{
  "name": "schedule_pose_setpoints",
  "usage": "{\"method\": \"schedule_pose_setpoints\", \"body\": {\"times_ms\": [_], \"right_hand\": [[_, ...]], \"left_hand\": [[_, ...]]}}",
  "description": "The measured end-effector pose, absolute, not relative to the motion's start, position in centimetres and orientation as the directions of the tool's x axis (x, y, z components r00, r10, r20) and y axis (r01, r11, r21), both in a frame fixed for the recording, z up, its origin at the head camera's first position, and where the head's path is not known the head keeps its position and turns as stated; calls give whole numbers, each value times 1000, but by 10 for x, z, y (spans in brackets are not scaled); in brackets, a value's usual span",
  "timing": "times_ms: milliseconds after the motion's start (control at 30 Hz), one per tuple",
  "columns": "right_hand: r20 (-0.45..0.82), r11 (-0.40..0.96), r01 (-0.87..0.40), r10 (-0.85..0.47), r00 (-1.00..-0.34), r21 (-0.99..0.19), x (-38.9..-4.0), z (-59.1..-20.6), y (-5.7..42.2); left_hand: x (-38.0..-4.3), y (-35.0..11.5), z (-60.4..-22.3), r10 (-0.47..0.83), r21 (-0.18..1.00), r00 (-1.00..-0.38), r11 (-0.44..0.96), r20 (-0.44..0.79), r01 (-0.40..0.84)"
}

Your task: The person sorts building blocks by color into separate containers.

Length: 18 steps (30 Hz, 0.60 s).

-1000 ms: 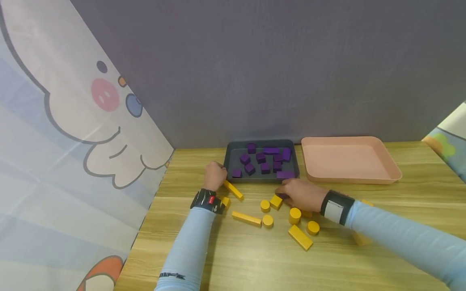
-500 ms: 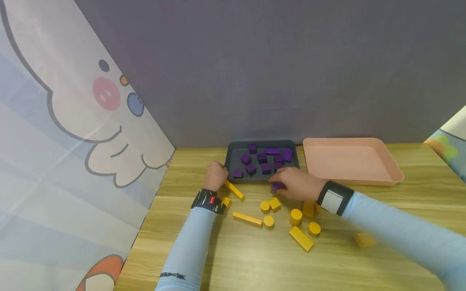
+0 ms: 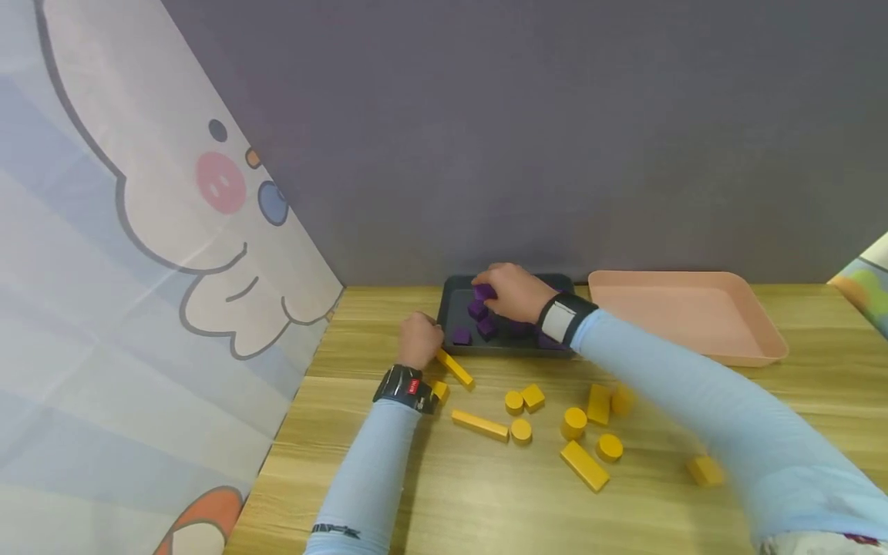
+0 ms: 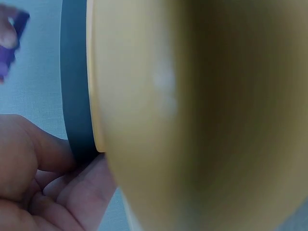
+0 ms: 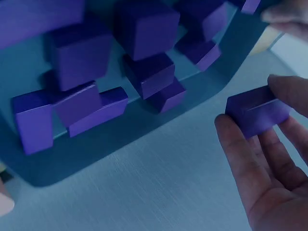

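In the head view my left hand (image 3: 419,341) is at the left end of a dark grey tray (image 3: 454,291). The left wrist view shows that hand's thumb and fingers pinching the tray's dark rim (image 4: 76,106). Above the tray's far side is my right hand (image 3: 522,294), which hides part of what lies inside. A small purple block (image 5: 255,111) is pinched between its thumb and fingers in the right wrist view. Several other purple blocks (image 5: 151,29) lie in the tray, some cubes and some longer.
Several yellow blocks and cylinders lie on the wooden table in front, among them a long bar (image 3: 480,425), a cylinder (image 3: 573,423) and a rectangular block (image 3: 585,465). To the right stands a pink tray (image 3: 694,356). A grey panel (image 3: 527,139) rises behind both trays.
My right hand has lifted a purple block from the table near the yellow blocks and moved it forward and left over the dark tray. My left hand stays at the tray's edge.
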State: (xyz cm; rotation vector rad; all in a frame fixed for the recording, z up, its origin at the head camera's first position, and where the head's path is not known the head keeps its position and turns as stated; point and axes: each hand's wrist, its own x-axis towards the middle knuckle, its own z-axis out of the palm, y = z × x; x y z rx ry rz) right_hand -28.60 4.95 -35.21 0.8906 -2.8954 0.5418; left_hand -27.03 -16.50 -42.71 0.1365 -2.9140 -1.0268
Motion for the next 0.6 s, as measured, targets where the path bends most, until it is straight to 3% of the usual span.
{"method": "schedule_pose_setpoints", "body": {"times_ms": [333,600], "right_hand": [[145,782,-437,-419,-896,-445,-331,-383,30],[113,807,-402,-394,-912,-433,-340,-400,31]], "left_hand": [[-266,-164,-429,-106,635,-994,768,-3,-84],[-268,-166,-427,-99,632,-995,771,-1,-77]]}}
